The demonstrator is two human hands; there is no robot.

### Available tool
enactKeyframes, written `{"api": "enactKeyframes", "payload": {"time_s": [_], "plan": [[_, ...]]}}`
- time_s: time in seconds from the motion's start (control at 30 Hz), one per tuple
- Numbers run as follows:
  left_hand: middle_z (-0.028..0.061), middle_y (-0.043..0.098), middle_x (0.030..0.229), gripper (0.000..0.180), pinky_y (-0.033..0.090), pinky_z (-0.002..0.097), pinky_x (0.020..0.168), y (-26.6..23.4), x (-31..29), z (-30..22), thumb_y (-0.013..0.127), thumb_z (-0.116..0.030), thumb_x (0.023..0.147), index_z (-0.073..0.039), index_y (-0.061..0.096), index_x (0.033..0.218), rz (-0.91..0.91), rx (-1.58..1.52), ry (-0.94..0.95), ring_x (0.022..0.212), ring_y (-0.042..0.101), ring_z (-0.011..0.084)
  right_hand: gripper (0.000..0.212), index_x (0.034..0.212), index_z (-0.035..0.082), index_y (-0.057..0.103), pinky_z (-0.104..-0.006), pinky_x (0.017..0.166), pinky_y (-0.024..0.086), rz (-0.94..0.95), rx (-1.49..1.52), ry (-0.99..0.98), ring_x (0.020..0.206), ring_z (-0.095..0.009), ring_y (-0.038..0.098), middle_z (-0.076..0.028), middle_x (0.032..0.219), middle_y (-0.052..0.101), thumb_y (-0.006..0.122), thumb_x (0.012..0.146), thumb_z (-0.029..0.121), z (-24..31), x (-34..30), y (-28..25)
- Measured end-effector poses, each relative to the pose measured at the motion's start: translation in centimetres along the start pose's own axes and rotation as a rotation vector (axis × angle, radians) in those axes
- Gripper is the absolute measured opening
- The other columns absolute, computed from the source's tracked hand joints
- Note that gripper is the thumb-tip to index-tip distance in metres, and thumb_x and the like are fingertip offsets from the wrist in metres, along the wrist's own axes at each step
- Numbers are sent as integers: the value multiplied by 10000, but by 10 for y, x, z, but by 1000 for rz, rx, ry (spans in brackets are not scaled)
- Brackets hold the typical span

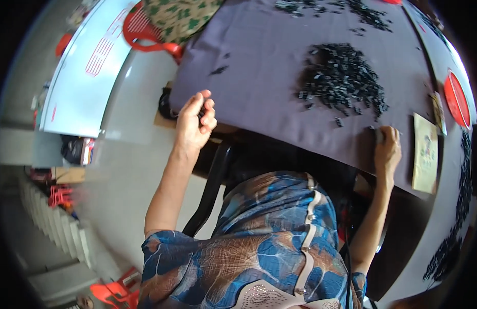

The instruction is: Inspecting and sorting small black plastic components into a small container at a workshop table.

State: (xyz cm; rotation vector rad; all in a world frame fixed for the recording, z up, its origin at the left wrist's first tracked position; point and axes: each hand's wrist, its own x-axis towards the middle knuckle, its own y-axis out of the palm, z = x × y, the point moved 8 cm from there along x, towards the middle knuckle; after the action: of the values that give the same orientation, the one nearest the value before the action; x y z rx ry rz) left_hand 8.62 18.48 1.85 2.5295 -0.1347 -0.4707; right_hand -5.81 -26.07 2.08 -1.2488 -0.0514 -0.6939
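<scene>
My left hand (pixel 196 123) is raised beside the table's left front edge, its fingers curled around a small black piece (pixel 202 113) that shows dark between them. On the right, my right hand (pixel 388 149) rests at the table's front edge with its fingers bent and pressed together. Whatever those fingers hold is hidden. One black piece (pixel 371 127) lies just beside them. Farther in, a heap of small shiny black pieces (pixel 344 77) spreads over the purple-grey tablecloth (pixel 259 67).
More black pieces (pixel 369 15) lie at the far side. A few dark bits (pixel 219 70) sit at the left. To the right are a yellowish booklet (pixel 425 153), a red basket (pixel 457 98) and a dark strand pile (pixel 447 257). A red chair (pixel 140 26) stands far left.
</scene>
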Motion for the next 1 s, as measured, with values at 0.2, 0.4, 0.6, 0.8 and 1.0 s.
{"api": "enactKeyframes", "payload": {"time_s": [0.2,0.4,0.6,0.8,1.0], "plan": [[8,515,762,155,271,221,373,-131,-28,-20,443,-218,985,-103,539,945,-423,-43,173,497,382,88,162,996,53,543,-433,751,454,-63,-103,-53,892,-351,576,-144,942,574,501,841,30,-2,-4,12],[-10,528,745,123,272,226,364,-227,-26,65,500,-230,954,-120,555,957,-711,230,-132,503,424,97,188,1062,64,499,-462,733,454,-88,-62,13,873,-397,591,-193,939,601,462,881,33,-15,-11,13],[-23,499,723,249,506,277,437,-273,-22,88,529,-215,906,-92,565,1118,-735,661,-202,549,477,90,150,1020,54,519,-463,702,452,-71,-7,14,835,-405,593,-200,888,612,485,874,50,5,-13,8],[21,557,941,261,564,442,627,-290,-13,90,506,-232,925,-105,566,1145,-712,814,-139,844,554,167,250,1017,56,519,-452,730,454,-98,47,-9,860,-395,584,-192,900,602,467,792,-40,7,-14,-1],[101,526,1113,215,449,311,806,-150,-37,-7,534,-137,927,11,550,1083,-616,1171,740,927,532,184,296,1010,52,547,-427,771,467,-129,159,46,912,-380,589,-175,941,608,473,753,-75,4,-10,-6]]}}
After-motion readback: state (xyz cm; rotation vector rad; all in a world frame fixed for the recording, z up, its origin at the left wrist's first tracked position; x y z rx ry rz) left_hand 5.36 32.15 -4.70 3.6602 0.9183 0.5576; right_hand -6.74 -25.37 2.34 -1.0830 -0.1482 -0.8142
